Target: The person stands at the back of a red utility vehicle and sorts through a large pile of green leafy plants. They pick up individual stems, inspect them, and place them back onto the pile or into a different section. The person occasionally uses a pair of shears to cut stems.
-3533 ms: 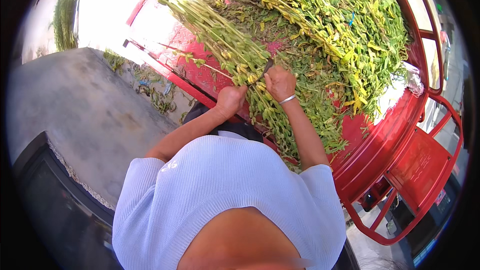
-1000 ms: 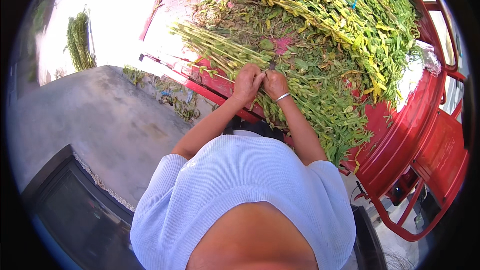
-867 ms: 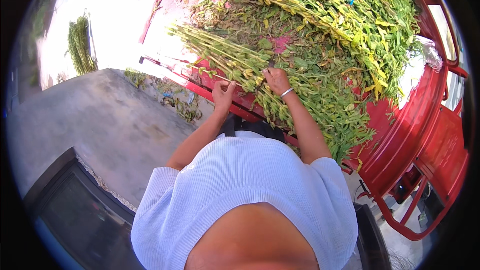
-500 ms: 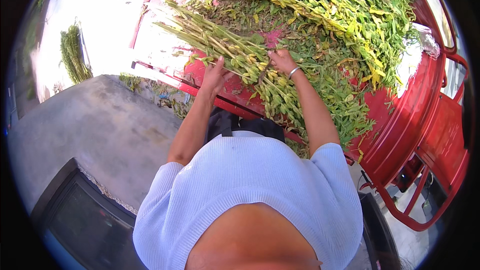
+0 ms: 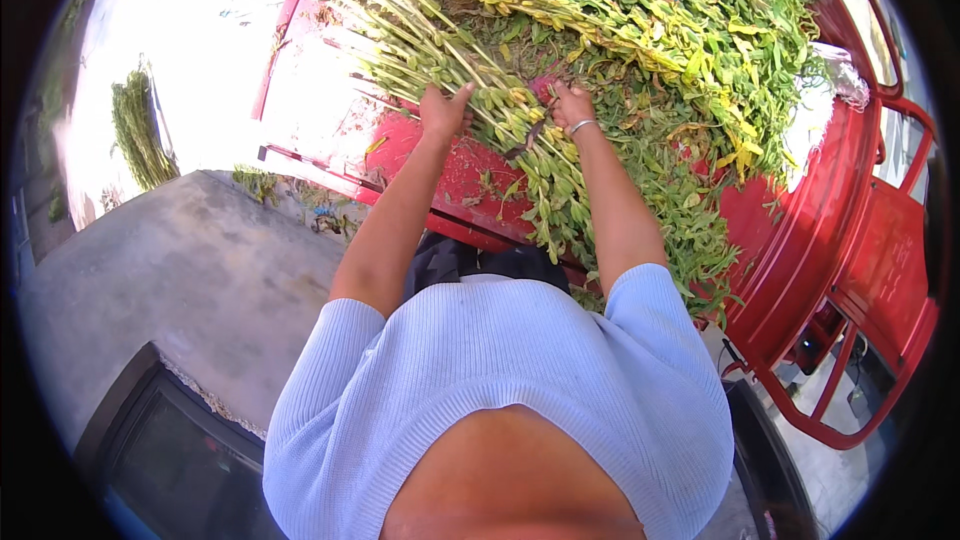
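Having just reached back, my left grip [image 5: 444, 117] is clamping the stalk bundle [image 5: 505, 105] at upper centre, probably steadying it; whether my right grip [image 5: 573, 108] is closing, I cannot tell.

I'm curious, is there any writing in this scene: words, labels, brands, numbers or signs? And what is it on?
No text can be read here.
Red panel at the right: faint pale marks, too small and blurred to make out.
Pale blue knitted top: no lettering seen.
Green stalks between the left hand and right hand: no label seen.
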{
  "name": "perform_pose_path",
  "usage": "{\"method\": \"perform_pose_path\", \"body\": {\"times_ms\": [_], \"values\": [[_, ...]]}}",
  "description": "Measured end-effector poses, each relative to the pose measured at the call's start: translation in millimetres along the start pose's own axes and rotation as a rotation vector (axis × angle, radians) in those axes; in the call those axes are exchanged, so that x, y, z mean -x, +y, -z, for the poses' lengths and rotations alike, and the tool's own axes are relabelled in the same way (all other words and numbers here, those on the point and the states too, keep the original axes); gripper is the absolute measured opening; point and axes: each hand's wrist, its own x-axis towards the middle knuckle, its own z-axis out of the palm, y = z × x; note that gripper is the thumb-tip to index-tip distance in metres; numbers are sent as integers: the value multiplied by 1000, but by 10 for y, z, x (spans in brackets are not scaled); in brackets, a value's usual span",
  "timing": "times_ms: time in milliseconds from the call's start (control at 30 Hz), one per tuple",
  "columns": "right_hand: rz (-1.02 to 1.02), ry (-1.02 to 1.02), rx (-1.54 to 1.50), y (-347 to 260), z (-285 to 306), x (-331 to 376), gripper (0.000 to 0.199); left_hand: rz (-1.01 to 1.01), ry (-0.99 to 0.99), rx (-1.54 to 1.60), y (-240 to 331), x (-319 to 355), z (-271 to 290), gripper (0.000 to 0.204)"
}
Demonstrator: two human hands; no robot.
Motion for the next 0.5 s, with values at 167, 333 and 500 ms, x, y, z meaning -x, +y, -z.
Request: {"method": "perform_pose_path", "body": {"times_ms": [167,333,500], "values": [[72,26,-5,143,67,71,32,-690,175,-798,253,895,164,74],[133,-22,-38,161,-11,137,34,-1228,-121,-1260,313,789,-176,101],[167,84,-163,171,-22,114,35,-1264,-215,-1357,134,374,-479,97]]}}
